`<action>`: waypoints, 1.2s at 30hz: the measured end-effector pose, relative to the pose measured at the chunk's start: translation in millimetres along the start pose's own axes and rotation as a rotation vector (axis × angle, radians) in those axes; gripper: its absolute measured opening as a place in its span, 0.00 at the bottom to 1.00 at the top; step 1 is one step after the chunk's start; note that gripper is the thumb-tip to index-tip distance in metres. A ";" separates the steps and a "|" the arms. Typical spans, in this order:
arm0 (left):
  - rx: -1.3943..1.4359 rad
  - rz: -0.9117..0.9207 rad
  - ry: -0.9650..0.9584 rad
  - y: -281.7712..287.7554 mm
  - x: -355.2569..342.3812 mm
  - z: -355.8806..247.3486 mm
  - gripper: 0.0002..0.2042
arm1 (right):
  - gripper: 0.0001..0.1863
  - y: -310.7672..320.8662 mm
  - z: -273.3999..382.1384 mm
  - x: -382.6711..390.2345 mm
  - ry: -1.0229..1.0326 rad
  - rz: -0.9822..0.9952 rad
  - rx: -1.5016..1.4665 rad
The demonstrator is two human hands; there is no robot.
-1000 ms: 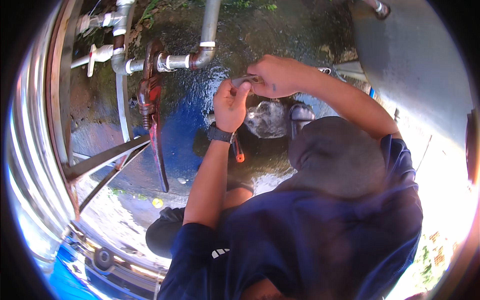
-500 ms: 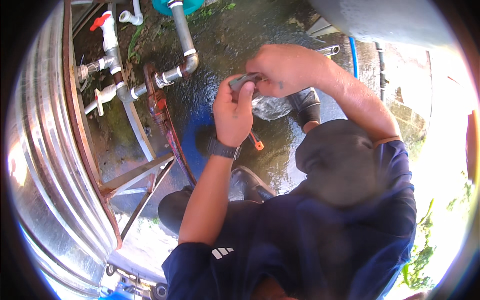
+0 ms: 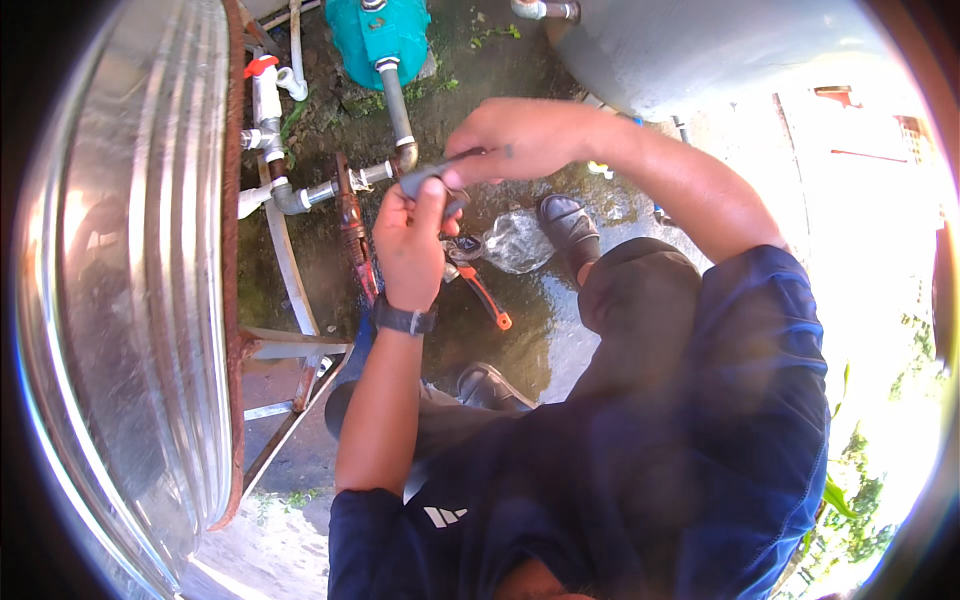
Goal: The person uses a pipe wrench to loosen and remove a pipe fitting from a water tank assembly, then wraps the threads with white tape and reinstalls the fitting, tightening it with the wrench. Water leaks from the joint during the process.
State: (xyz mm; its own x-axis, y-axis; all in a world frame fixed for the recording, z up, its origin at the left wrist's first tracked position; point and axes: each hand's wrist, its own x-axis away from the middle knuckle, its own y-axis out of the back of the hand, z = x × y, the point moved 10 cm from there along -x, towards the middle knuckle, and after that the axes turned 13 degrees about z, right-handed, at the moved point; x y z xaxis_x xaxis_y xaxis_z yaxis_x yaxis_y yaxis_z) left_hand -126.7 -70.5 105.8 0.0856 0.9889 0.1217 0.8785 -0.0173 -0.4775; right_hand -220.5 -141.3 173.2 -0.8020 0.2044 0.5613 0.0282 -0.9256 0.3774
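In front of my chest, both hands meet over a small grey piece (image 3: 424, 181), bent or folded, whose kind I cannot make out. My left hand (image 3: 408, 250) grips it from below, the thumb pressed on its side and the fingers curled behind. My right hand (image 3: 495, 142) comes in from the right with its fingers bent and pinched close to the piece's upper right. A thin dark edge shows at those fingers; what they hold is mostly hidden. Just beyond the hands runs a grey pipe (image 3: 398, 112) with an elbow (image 3: 405, 155).
A red pipe wrench (image 3: 355, 235) stands on the pipework to the left. An orange-handled tool (image 3: 485, 297) and a clear plastic bag (image 3: 518, 242) lie on wet ground. A teal pump (image 3: 380, 45), a ribbed steel tank (image 3: 140, 270), a rusty stand (image 3: 290, 345) and a grey tank (image 3: 700, 50) surround me.
My view has shifted, bringing more of the pump into sight. Both hands now appear farther left, near the pipe elbow. The grey piece has turned and remains in my left hand.
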 end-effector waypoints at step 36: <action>-0.584 -0.028 0.734 2.4 7.1 46.7 0.08 | 0.11 -68.6 -98.9 -38.7 0.337 0.140 -0.333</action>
State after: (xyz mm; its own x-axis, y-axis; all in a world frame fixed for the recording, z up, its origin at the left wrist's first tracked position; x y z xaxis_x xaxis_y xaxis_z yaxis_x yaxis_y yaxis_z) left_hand -145.9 -56.5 64.9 0.1609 0.6528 0.7402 0.9646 -0.2627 0.0220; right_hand -250.4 -117.2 52.7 -0.9540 0.0071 0.2996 0.0014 -0.9996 0.0281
